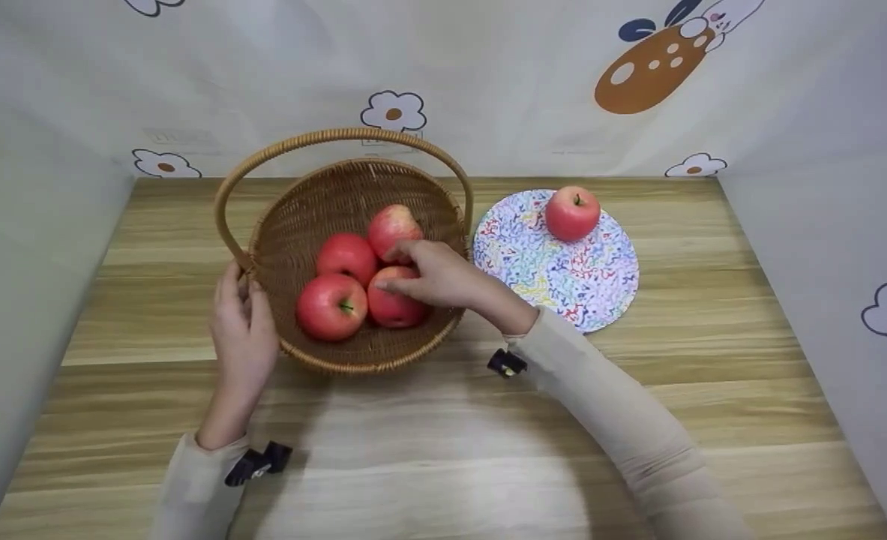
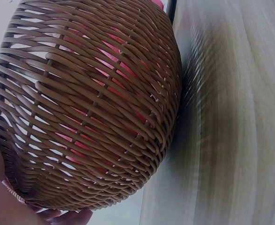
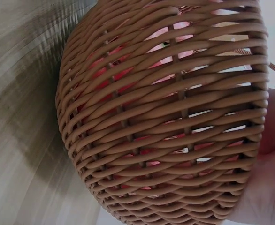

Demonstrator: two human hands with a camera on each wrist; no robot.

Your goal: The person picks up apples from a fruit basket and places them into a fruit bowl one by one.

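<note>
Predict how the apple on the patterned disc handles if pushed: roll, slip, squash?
The apple would likely roll, being rounded with nothing beside it on the patterned disc. Its skin looks smooth and slightly shiny, so a loose pinch might slip. That taut, undented visible surface suggests it's firm and unlikely to squash.

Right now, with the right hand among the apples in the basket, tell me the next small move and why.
I'd probably have the right hand settle its grip around the lower-right apple in the basket: the thumb lies over that apple, but a secure grip isn't evident. The left hand holds the rim, which should help steady the basket.
</note>
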